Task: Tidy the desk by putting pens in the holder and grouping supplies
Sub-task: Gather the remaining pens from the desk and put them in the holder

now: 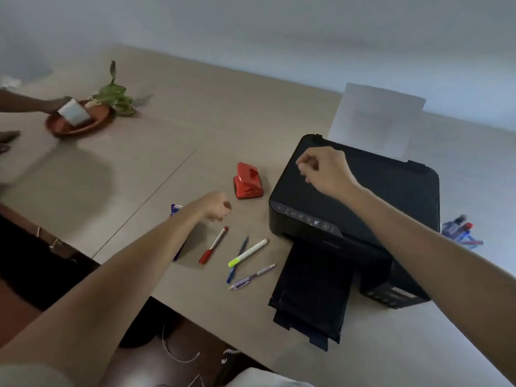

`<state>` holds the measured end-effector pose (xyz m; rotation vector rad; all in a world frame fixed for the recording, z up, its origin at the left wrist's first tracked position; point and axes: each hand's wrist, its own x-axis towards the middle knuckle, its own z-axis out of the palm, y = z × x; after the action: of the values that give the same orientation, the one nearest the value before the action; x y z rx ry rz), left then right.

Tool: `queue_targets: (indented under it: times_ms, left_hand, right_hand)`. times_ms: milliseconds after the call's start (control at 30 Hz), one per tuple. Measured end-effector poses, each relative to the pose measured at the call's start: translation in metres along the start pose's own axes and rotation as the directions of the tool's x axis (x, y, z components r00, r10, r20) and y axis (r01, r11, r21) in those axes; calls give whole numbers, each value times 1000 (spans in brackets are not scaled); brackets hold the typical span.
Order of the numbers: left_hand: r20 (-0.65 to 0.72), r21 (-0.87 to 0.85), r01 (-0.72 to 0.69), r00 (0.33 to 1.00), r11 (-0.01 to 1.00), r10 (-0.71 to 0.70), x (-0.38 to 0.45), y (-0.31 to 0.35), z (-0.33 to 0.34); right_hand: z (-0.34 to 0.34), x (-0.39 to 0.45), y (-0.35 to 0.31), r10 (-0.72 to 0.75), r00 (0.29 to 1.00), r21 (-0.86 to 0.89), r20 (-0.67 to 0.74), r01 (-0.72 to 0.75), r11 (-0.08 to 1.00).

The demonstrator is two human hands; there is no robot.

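Several pens lie on the beige desk (195,289) near its front edge: a red-capped marker (213,245), a blue pen (237,259), a white highlighter with a yellow-green cap (248,252) and a lilac pen (252,276). My left hand (216,205) hovers just above the red marker, fingers curled into a loose fist with nothing in it. My right hand (325,170) hangs over the black printer (391,208), also curled shut and empty. A red hole punch (248,181) stands between the two hands. A blue packet (176,209) peeks out behind my left forearm.
A clear pouch of blue and red pens (462,229) lies right of the printer, whose paper tray (312,297) juts forward. At far left another person's hand (54,104) holds a white cup (74,112) over a brown dish (81,120) beside a leafy plant (116,97).
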<state>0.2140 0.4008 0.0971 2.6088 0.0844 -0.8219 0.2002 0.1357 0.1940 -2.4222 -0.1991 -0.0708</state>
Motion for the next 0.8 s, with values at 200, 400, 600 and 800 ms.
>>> queue_targets:
  times_ms: [200, 400, 600, 800]
  left_hand:
    - [-84, 199, 132, 990, 971, -117, 23, -66, 73]
    - [-63, 142, 84, 995, 986, -75, 32, -82, 108]
    - [-79, -55, 65, 994, 996, -69, 41, -75, 106]
    - [-10, -70, -45, 999, 997, 44, 41, -54, 118]
  right_hand:
    - [112, -30, -23, -39, 920, -124, 390, 94, 988]
    - [195, -69, 12, 235, 687, -409, 687, 98, 907]
    - [255, -87, 26, 333, 648, -603, 685, 249, 758]
    - [234, -100, 36, 71, 679, -504, 731, 467, 727]
